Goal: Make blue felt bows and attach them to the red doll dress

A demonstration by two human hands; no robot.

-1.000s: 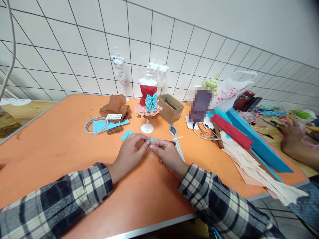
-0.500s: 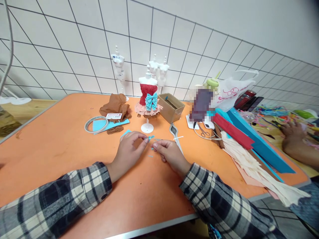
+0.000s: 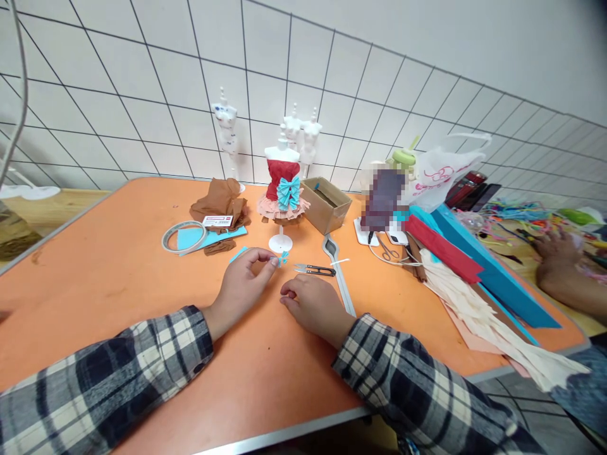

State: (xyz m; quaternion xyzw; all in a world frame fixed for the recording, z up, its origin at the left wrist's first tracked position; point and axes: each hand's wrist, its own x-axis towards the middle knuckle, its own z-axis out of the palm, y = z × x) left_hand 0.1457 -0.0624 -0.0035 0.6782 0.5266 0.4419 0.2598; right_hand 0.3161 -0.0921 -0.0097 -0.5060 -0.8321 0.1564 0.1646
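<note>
My left hand (image 3: 244, 281) pinches a small blue paper bow (image 3: 283, 258) between thumb and forefinger. My right hand (image 3: 315, 304) is low over the table with its fingers curled together; whether a scrap is in them I cannot make out. Just beyond it lie black-handled thread snips (image 3: 315, 270) and long grey tweezers (image 3: 336, 259). Behind my hands a small white dress form (image 3: 281, 153) stands upright, wearing a red bodice (image 3: 279, 174), a pleated blue bow (image 3: 289, 193) and a ruffled pink skirt (image 3: 270, 207).
Left of the form are a tape roll (image 3: 165, 239), brown crepe paper (image 3: 215, 199) and blue paper (image 3: 227, 237). A cardboard box (image 3: 327, 218), scissors (image 3: 389, 253), a red paper roll (image 3: 446, 249) and cream strips (image 3: 465, 297) lie rightward. Another person's hand (image 3: 559, 249) rests at far right.
My right hand has drawn away from the blue bow, down toward me, uncovering the snips. My left hand keeps the bow, slightly left of before. The blue scrap on the table is out of sight.
</note>
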